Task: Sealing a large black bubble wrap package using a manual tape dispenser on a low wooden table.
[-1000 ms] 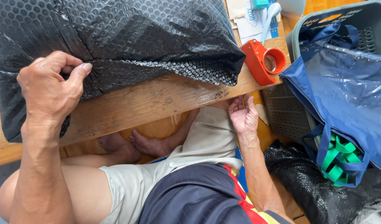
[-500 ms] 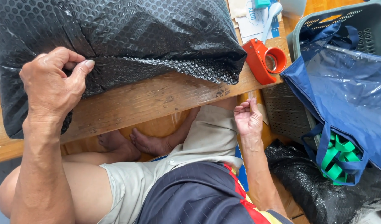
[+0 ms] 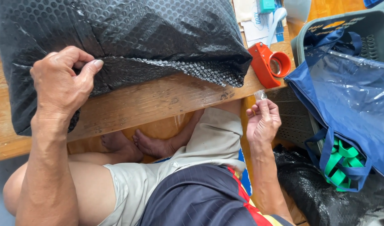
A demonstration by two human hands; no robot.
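Note:
A large parcel wrapped in black bubble wrap [image 3: 129,37] lies on a low wooden table [image 3: 150,104]. My left hand [image 3: 62,86] presses on the parcel's near left edge, thumb and fingers pinching the wrap. My right hand [image 3: 263,121] is raised just below the table's front edge, its fingertips pinched on a small piece of clear tape [image 3: 260,95]. An orange tape dispenser [image 3: 268,63] stands on the table's right end, a little above that hand.
A grey plastic basket [image 3: 346,25] at the right holds a blue bag [image 3: 351,100] with green straps [image 3: 340,161]. Papers and a small teal item [image 3: 267,6] lie behind the dispenser. More black wrap [image 3: 326,201] lies on the floor. My crossed legs sit under the table.
My right hand has risen from my knee toward the table's edge by the dispenser and now pinches a bit of clear tape. My left hand stays on the parcel.

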